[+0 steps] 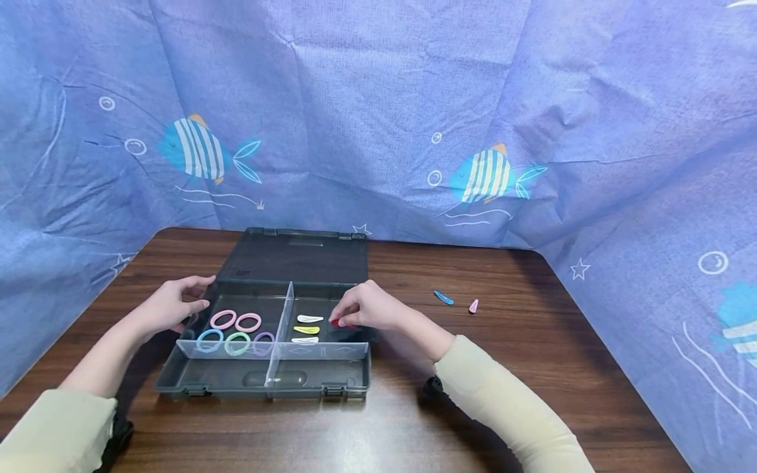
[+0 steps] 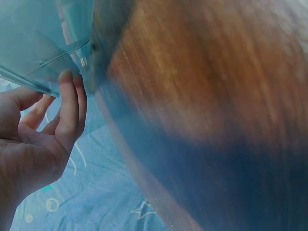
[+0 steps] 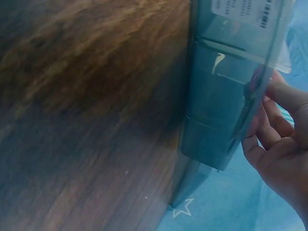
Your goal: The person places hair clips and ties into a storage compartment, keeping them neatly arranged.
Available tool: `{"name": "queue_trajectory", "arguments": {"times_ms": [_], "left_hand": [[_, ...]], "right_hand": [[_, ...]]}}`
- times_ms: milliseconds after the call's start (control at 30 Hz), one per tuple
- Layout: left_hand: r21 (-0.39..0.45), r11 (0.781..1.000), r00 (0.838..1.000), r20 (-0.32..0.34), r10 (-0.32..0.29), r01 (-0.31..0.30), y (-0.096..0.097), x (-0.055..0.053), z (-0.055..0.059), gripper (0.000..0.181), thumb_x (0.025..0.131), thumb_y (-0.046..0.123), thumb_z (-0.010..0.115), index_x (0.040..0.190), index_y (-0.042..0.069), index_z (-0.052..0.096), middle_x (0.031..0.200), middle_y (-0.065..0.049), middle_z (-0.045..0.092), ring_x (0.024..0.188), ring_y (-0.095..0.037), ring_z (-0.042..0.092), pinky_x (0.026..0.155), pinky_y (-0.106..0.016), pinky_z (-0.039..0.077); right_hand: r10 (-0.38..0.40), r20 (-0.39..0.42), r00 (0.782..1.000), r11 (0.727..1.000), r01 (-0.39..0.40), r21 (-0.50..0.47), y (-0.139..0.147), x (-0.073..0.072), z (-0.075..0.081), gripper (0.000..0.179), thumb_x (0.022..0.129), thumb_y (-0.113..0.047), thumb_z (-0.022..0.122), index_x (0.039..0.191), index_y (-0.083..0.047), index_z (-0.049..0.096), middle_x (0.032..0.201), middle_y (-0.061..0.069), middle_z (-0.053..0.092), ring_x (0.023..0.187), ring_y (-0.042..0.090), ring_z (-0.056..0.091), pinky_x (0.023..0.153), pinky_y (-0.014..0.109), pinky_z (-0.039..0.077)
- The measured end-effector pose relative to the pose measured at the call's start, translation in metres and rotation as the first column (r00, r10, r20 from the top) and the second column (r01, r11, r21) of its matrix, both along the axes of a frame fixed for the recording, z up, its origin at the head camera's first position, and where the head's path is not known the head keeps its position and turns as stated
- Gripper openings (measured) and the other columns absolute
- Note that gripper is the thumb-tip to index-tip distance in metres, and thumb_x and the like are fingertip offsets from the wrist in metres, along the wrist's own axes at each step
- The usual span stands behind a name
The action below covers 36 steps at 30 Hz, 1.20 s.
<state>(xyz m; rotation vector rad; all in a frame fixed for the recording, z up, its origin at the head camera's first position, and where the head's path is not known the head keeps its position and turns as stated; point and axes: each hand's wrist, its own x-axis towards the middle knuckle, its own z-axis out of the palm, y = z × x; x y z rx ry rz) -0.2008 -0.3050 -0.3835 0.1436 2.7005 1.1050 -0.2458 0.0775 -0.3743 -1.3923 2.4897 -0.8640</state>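
Over the right rear compartment of a smoky see-through divided box (image 1: 213, 380), my right hand (image 1: 369, 305) pinches a small red hair clip (image 1: 336, 322). Left of it in the same compartment lie a yellow hair clip (image 1: 307, 330) and two white ones, one a white hair clip (image 1: 310, 318) behind it. My left hand (image 1: 171, 305) grips the box's left wall, its fingertips at the rim in the left wrist view. Several ring-shaped hair ties fill the left rear compartment, among them a pink hair tie (image 1: 223, 311) and a purple hair tie (image 1: 255, 343).
The box lid (image 1: 301, 259) lies folded back behind it. Clear dividers (image 1: 284, 315) stand up between compartments. To the right on the wooden table (image 1: 503, 381) lie a blue hair clip (image 1: 443, 297) and a pink hair clip (image 1: 474, 306). A fish-print curtain (image 1: 367, 131) surrounds the table.
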Motion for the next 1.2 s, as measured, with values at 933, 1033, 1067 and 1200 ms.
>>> {"name": "queue_trajectory", "arguments": {"times_ms": [933,1033,1067,1200], "left_hand": [[-0.003,1.000,1.000,0.005,0.006,-0.006,0.002,0.001,0.003,0.059,0.096,0.014,0.053,0.146,-0.002,0.027,0.126,-0.036,0.042,0.089,-0.028,0.057,0.058,-0.037,0.054],[-0.007,1.000,1.000,0.007,0.009,-0.009,0.002,0.000,0.002,0.059,0.096,0.014,0.053,0.146,-0.002,0.027,0.126,-0.035,0.042,0.088,-0.027,0.056,0.058,-0.036,0.054],[-0.007,1.000,1.000,0.006,0.010,-0.010,0.002,0.000,0.001,0.059,0.096,0.014,0.054,0.146,-0.002,0.027,0.127,-0.035,0.042,0.087,-0.027,0.056,0.058,-0.036,0.054],[-0.007,1.000,1.000,0.001,0.010,-0.010,0.002,0.000,0.001,0.059,0.096,0.013,0.054,0.146,-0.002,0.028,0.126,-0.035,0.042,0.086,-0.026,0.056,0.057,-0.036,0.053]], "right_hand": [[0.057,-0.144,0.988,0.936,-0.003,0.351,-0.016,-0.001,-0.017,0.011,0.081,-0.012,0.071,0.083,-0.023,0.072,0.073,-0.016,0.066,0.066,-0.008,0.055,0.062,0.015,0.045],[0.043,-0.135,0.990,0.935,0.007,0.354,-0.016,0.000,-0.017,0.011,0.081,-0.013,0.072,0.083,-0.024,0.072,0.071,-0.017,0.065,0.065,-0.008,0.055,0.062,0.015,0.045],[0.041,-0.132,0.990,0.934,0.009,0.356,-0.016,0.001,-0.017,0.011,0.081,-0.013,0.072,0.083,-0.024,0.072,0.071,-0.018,0.065,0.065,-0.008,0.055,0.062,0.015,0.045],[0.038,-0.136,0.990,0.928,0.015,0.372,-0.016,0.002,-0.015,0.010,0.081,-0.015,0.072,0.084,-0.025,0.072,0.072,-0.019,0.065,0.066,-0.008,0.054,0.062,0.015,0.044]]}}
